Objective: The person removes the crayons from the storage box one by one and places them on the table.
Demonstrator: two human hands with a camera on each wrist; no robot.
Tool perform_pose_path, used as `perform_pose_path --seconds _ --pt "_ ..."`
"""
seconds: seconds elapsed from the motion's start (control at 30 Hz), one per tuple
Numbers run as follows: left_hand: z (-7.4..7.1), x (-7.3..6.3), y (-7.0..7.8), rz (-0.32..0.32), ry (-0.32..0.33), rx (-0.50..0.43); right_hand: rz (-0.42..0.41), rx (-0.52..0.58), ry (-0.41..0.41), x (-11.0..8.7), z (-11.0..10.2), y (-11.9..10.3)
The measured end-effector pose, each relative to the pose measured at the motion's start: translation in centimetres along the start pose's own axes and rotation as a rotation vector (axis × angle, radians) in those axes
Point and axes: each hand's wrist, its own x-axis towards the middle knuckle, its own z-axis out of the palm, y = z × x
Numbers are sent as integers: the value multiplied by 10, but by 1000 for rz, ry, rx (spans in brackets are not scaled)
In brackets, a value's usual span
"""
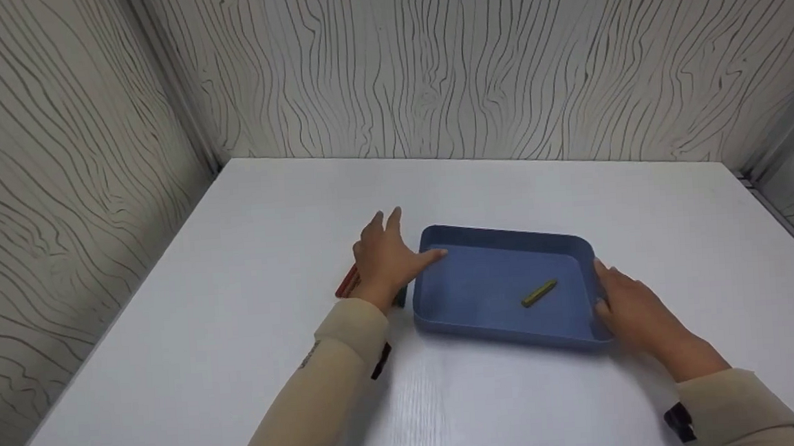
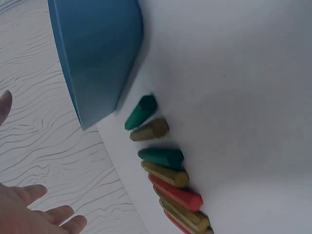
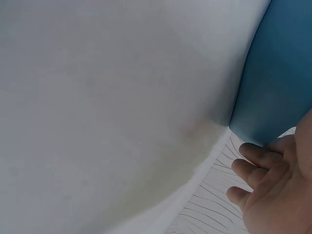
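A shallow blue tray (image 1: 493,327) sits on the white table, with one olive-yellow crayon (image 1: 539,293) lying inside it. My right hand (image 1: 640,311) holds the tray's right side at the rim; in the right wrist view its other fingers (image 3: 253,173) are loosely bent beside the outer wall. Just left of the tray my left hand (image 1: 387,261) hovers with fingers spread and nothing in them, its thumb over the tray's left edge. Under and beside it lies a row of crayons, partly hidden in the head view: green (image 2: 162,156), red (image 2: 175,191) and olive-yellow (image 2: 165,174).
The white table (image 1: 235,281) extends around the tray on all sides. Panels with a wood-grain line pattern (image 1: 428,62) stand behind the table and at its left and right.
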Motion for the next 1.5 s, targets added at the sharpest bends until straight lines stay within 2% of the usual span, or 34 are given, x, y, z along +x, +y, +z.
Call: perform_pose_path --seconds 0.3,0.6,1.13,1.3,1.5 --pt "32 -7 40 53 -47 -4 14 17 -11 -2 0 -1" --pt "59 -16 68 76 -88 2 -6 6 15 -2 1 -1" --pt "95 -28 99 77 -164 -16 -1 7 17 -2 0 -1" --pt "101 -31 107 80 -177 -57 1 8 12 -3 0 -1" --pt "107 -33 112 81 -223 -116 4 8 8 -3 -1 -3"
